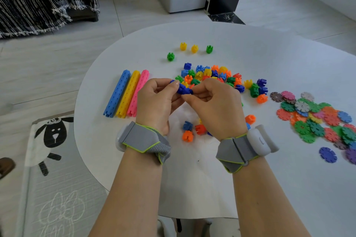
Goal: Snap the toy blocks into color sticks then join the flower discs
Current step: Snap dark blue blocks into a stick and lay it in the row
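Note:
My left hand (pixel 158 102) and my right hand (pixel 213 102) meet above the white table (pixel 250 179), both pinching dark blue blocks (pixel 182 88) held between their fingertips. Three finished sticks lie side by side to the left: a blue stick (pixel 116 93), a yellow stick (pixel 128 94) and a pink stick (pixel 139 90). A pile of loose blocks (pixel 212 76) in mixed colours sits just beyond my hands. A heap of flower discs (pixel 317 119) lies flat at the right.
Two yellow blocks (pixel 188 47) and two green blocks (pixel 209 49) stand apart at the far side. Orange, red and blue blocks (pixel 190 130) lie between my wrists. A purple disc (pixel 327 154) lies alone near the right edge. A sheep mat (pixel 52 136) covers the floor at left.

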A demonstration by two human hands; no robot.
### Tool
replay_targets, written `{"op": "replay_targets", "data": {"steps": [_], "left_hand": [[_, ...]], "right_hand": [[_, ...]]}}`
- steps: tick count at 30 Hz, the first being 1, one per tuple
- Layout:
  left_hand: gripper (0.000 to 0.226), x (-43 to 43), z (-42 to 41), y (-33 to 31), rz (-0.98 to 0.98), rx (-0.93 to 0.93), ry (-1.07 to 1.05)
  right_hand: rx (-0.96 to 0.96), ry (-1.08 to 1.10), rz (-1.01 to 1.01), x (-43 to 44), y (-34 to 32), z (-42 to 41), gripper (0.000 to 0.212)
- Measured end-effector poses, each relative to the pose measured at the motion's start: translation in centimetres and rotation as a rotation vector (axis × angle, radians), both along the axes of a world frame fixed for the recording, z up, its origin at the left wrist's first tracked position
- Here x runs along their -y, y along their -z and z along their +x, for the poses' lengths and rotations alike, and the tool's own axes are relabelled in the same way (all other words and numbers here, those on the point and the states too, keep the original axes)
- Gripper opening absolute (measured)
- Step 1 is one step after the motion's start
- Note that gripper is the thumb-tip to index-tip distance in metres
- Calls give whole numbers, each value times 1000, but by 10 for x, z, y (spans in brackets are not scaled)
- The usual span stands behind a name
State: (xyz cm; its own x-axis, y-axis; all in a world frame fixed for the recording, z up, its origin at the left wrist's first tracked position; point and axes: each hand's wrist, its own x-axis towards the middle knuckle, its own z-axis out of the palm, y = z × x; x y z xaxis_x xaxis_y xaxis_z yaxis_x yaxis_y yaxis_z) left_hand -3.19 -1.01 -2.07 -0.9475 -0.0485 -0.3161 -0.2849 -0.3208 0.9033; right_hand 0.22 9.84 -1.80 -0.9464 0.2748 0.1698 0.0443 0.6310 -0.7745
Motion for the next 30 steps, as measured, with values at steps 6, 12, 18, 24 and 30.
{"op": "replay_targets", "data": {"steps": [6, 12, 18, 24, 30], "left_hand": [[6, -1, 1, 1, -29, 21, 10], [7, -1, 2, 3, -122, -30, 21], [6, -4, 5, 0, -134, -27, 28], [7, -6, 11, -5, -115, -26, 87], [15, -11, 20, -12, -81, 27, 150]], "right_hand": [[-10, 2, -12, -1, 3, 1, 13], [-55, -2, 44, -1, 4, 3, 13], [-138, -11, 69, -2, 5, 8, 14], [-174, 23, 42, -7, 5, 15, 15], [-92, 4, 61, -17, 0, 25, 16]]}}
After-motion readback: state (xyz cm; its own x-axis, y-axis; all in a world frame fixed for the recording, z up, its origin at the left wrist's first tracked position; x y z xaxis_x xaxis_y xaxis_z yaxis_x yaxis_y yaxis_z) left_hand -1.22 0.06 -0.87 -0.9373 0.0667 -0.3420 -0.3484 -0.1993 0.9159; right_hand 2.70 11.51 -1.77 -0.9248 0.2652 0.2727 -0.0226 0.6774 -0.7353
